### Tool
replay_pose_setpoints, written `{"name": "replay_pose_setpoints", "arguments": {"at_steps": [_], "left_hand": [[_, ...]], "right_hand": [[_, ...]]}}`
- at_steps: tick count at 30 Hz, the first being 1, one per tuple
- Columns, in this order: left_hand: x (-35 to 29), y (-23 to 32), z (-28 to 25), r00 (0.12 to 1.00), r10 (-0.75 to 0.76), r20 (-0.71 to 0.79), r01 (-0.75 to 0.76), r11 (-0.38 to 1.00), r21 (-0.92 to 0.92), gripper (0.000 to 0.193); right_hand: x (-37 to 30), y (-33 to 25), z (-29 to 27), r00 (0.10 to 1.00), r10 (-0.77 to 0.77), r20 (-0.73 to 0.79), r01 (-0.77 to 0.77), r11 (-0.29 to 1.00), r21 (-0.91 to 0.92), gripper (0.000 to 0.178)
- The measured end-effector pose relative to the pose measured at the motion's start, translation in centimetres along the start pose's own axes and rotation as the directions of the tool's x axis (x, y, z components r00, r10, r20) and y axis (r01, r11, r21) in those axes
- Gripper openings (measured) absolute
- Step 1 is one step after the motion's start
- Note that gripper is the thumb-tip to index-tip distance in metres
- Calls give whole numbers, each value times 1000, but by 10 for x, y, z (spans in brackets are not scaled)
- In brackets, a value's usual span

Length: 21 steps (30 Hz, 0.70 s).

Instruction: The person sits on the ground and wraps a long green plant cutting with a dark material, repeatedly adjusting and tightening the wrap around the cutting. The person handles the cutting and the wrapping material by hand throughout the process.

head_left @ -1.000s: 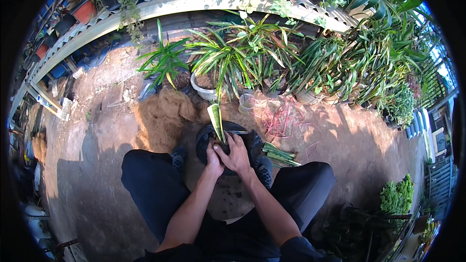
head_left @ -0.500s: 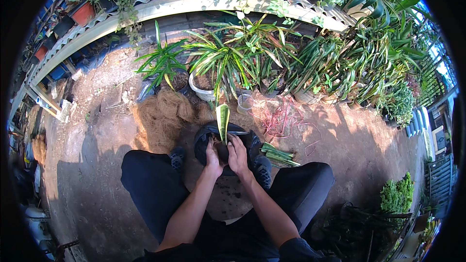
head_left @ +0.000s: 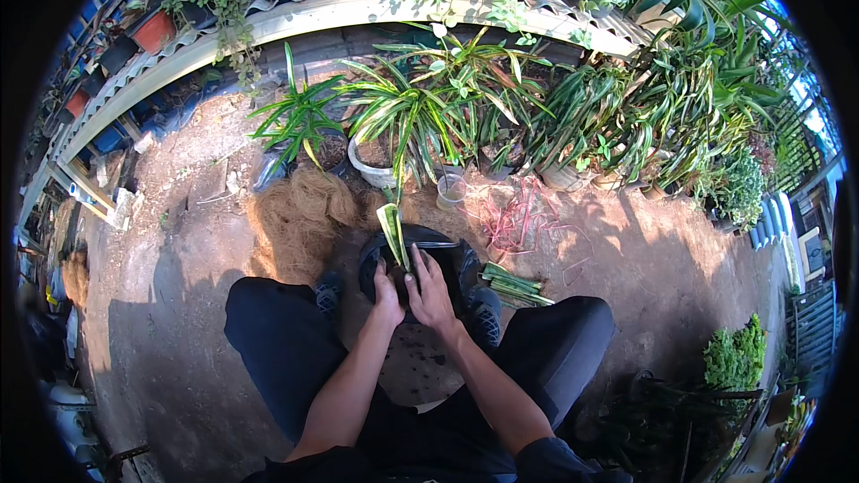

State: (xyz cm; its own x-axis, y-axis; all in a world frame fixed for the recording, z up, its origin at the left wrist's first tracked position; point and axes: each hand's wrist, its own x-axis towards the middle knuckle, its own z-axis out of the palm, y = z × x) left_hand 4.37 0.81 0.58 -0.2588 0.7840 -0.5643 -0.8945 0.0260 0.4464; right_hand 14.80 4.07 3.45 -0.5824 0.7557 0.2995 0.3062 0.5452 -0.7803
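Here, the left hand [head_left: 387,295] and right hand [head_left: 432,295], two in all, cup the foot of one leaf [head_left: 392,231] from either side, fingers partly bent; whether they clench it I cannot tell. The leaf stands, tipped slightly left, in one black bag [head_left: 433,237] between two shoes [head_left: 484,317]. Far left lies one fibre heap [head_left: 300,213]; far right, one cup [head_left: 451,189] and one red string tangle [head_left: 522,217]; nearer right, one leaf bundle [head_left: 514,284].
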Motion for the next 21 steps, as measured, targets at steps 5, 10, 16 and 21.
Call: {"name": "replay_pose_setpoints", "arguments": {"at_steps": [5,10,16,21], "left_hand": [[2,-4,-1,996,-44,74,44,999,5,65],[-1,4,-3,995,-60,-75,74,978,197,68],[-4,33,12,954,-299,-1,282,897,341,77],[-14,38,28,970,-210,122,159,929,334,88]], "right_hand": [[3,5,-3,999,-49,22,52,991,-125,49],[5,-3,-11,999,39,30,-40,999,12,63],[32,0,-32,996,22,92,-40,981,190,66],[40,-4,-39,918,365,156,-396,830,392,46]]}}
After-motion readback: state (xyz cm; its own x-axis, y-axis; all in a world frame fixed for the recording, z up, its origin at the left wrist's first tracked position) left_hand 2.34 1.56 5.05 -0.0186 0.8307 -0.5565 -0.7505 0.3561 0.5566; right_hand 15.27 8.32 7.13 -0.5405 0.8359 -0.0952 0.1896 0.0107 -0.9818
